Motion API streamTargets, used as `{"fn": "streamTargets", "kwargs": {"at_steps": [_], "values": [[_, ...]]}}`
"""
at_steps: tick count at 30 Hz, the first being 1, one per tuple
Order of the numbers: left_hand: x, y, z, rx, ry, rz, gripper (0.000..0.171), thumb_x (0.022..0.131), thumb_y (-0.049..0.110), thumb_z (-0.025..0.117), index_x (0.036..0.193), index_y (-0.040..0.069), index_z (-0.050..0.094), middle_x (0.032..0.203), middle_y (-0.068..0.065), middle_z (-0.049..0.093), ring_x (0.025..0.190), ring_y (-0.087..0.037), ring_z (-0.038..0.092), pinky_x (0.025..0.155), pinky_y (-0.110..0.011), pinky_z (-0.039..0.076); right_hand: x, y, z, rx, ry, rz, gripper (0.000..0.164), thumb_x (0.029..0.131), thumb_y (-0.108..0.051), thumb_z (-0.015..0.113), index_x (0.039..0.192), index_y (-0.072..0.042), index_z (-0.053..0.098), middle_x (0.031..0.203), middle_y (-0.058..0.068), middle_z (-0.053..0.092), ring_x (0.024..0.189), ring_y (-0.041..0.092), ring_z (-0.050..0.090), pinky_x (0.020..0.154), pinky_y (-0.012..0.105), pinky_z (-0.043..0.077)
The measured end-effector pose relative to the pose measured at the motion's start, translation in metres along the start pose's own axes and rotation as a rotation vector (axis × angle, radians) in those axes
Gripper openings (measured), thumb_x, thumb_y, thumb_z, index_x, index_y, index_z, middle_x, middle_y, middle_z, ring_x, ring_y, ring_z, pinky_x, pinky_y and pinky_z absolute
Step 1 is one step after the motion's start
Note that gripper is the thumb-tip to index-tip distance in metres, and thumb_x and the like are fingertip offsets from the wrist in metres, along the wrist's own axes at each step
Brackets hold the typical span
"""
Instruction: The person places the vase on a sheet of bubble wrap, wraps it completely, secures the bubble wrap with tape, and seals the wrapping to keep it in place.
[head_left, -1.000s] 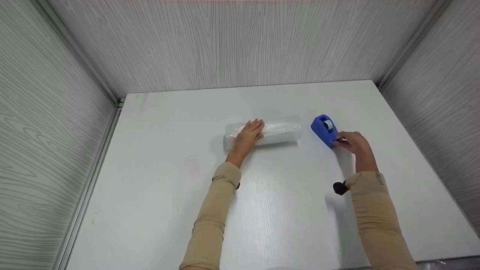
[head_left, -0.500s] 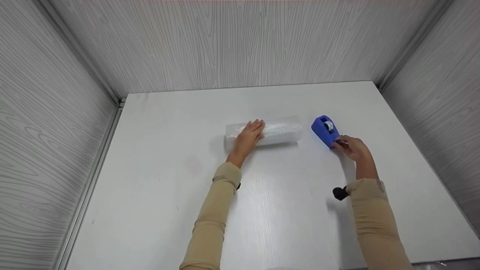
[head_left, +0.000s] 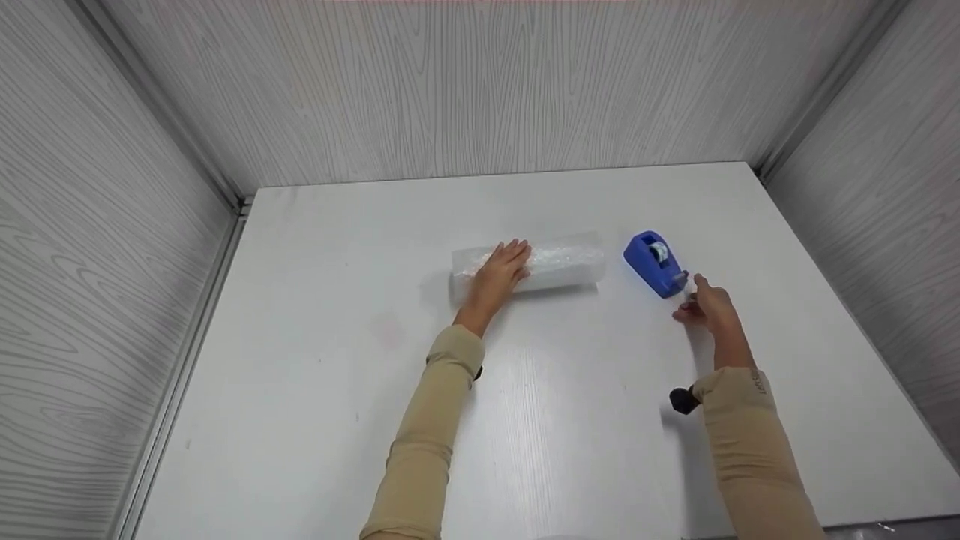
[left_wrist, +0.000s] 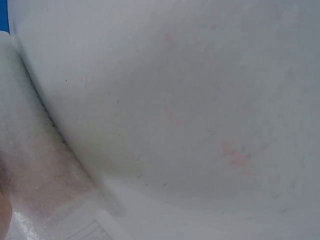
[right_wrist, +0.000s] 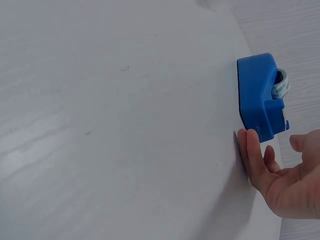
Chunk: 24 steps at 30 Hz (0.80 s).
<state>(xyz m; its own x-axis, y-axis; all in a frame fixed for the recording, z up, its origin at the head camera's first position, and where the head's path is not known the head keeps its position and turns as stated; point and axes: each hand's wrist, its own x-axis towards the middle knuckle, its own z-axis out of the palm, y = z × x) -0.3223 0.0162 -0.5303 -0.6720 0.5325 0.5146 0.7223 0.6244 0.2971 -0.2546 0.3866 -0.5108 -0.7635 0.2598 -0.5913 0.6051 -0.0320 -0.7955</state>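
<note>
In the head view a roll of translucent bubble wrap (head_left: 566, 264) lies sideways on the white table. My left hand (head_left: 495, 279) rests across its left part, fingers extended over the top. The left wrist view catches the roll (left_wrist: 45, 150) along the left side, with only a sliver of the hand. To the right stands a blue tape dispenser (head_left: 649, 261) with a tape roll (right_wrist: 281, 85) in it. Beside the dispenser's near end is my right hand (head_left: 711, 307); in the right wrist view, its thumb is apart from the fingers, with two fingertips right at the dispenser's lower corner.
The white tabletop (head_left: 315, 300) extends around both things. Grey wood-grain panels (head_left: 480, 90) enclose it at the back and both sides. A black wrist piece (head_left: 683, 400) sticks out from the right sleeve.
My right hand has drawn back slightly from the dispenser's near end, towards me, and its fingers have spread. The left hand and the bubble wrap have stayed in place.
</note>
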Motion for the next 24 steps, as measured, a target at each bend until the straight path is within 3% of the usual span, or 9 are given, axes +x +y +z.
{"fn": "streamTargets", "kwargs": {"at_steps": [6,12,18,24], "values": [[0.0,0.0,-0.001,-0.02,-0.02,-0.018,0.042,0.092,0.019,0.054,0.128,-0.003,0.051,0.132,-0.013,0.048,0.125,-0.025,0.039,0.108,-0.031,0.018,0.002,0.003,-0.001,0.003,-0.046,-0.047,0.053,0.098,-0.039,0.036,0.121,0.008,0.042,0.083,0.008,0.063,0.076,0.016,0.064,0.079,0.03,0.051],[0.0,0.0,0.0,-0.001,-0.002,0.003,0.041,0.091,0.018,0.055,0.126,-0.004,0.052,0.131,-0.014,0.049,0.124,-0.026,0.041,0.107,-0.032,0.02,-0.002,0.005,0.002,0.189,-0.088,-0.051,0.029,0.098,-0.021,0.043,0.112,0.003,0.044,0.088,0.01,0.061,0.084,0.018,0.062,0.088,0.03,0.046],[0.001,0.0,0.0,0.02,-0.002,0.006,0.041,0.092,0.019,0.055,0.126,-0.004,0.052,0.13,-0.014,0.05,0.124,-0.025,0.041,0.107,-0.031,0.02,0.003,0.007,0.009,0.227,0.021,-0.039,0.028,0.097,-0.026,0.044,0.106,0.001,0.047,0.082,0.008,0.06,0.075,0.014,0.062,0.08,0.026,0.05],[0.001,0.001,0.0,0.02,0.02,0.019,0.041,0.091,0.017,0.057,0.125,-0.004,0.054,0.129,-0.014,0.051,0.122,-0.027,0.043,0.106,-0.033,0.023,0.007,0.008,0.015,0.291,0.111,-0.012,0.031,0.095,-0.026,0.048,0.114,-0.002,0.046,0.088,0.007,0.058,0.077,0.014,0.061,0.078,0.024,0.05]]}}
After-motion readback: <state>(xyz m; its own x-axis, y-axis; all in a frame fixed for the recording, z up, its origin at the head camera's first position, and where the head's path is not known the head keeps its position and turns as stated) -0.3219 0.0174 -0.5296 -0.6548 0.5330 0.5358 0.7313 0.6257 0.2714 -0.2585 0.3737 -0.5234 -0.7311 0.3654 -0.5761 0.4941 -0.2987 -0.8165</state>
